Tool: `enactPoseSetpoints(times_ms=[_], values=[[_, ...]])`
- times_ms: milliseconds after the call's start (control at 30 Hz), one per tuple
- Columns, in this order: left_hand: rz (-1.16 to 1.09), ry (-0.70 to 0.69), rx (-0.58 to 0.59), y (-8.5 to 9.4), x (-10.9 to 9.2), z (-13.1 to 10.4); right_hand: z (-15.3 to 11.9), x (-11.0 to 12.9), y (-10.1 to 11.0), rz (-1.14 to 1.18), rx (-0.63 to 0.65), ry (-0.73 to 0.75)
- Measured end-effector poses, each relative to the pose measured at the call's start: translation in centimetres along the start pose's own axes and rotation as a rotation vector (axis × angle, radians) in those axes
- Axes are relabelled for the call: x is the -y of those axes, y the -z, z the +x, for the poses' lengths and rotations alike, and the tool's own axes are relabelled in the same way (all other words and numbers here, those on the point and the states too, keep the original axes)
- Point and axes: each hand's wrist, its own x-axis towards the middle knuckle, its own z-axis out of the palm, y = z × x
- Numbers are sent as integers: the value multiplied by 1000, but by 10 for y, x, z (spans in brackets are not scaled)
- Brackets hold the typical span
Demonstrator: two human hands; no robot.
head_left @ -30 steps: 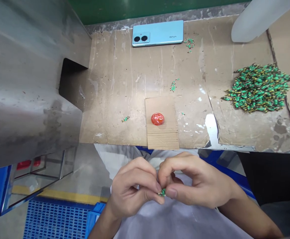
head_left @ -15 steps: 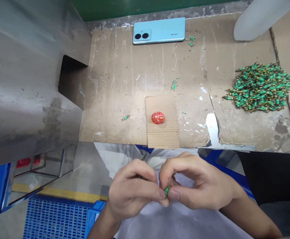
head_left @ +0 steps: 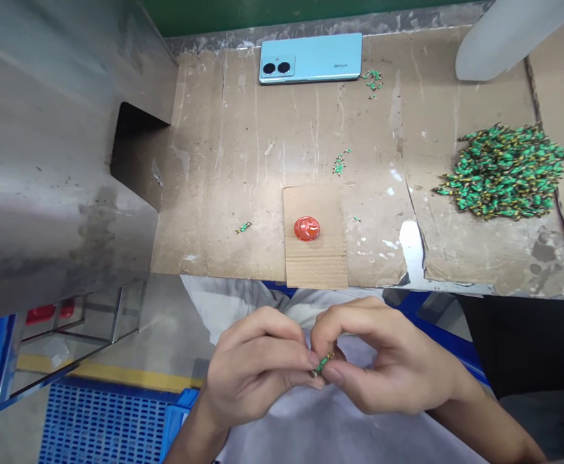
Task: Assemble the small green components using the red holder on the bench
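Between my fingertips, in front of the table edge, is a small green figurine [head_left: 323,365] with yellow and dark ends. My left hand [head_left: 262,364] pinches its lower left end between thumb and forefinger. The thumb and forefinger of my right hand [head_left: 383,361] close on its other side; part of the piece is hidden by the fingers. Above the hands, a round glossy red piece [head_left: 307,229] rests on a cardboard pad [head_left: 316,269]. A single green figurine [head_left: 243,227] lies to its left. On the right of the table is a large heap of similar green figurines [head_left: 508,171].
A light blue phone [head_left: 311,59] lies at the table's back, with small green bits [head_left: 373,82] beside it. More bits [head_left: 338,164] lie mid-table. A metal housing [head_left: 64,161] stands left, a white tube [head_left: 504,38] upper right. A blue crate [head_left: 102,422] is below left.
Both hands stay together at nearly the same spot. The figurine has turned slightly between the fingertips, and more of its length shows now.
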Motion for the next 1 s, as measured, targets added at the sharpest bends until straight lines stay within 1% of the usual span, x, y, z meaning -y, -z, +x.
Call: enactPoseSetpoints(times_ms=[300,400,633,833,1000], values=[[-9,-3,27,2,3,-3,-3,5,0,-57,12,-57],[-20,-14,14,3,4,-2,-5,6,-1,-80,6,-65],[-69,24,-18,2,4,0,-6,8,-1,-123,0,-44],[-62,24,-15,2,6,-3,-6,7,-2,-114,-33,-17],[-73,27,-13,2,8,-6,-7,9,-3,-128,-40,-25]])
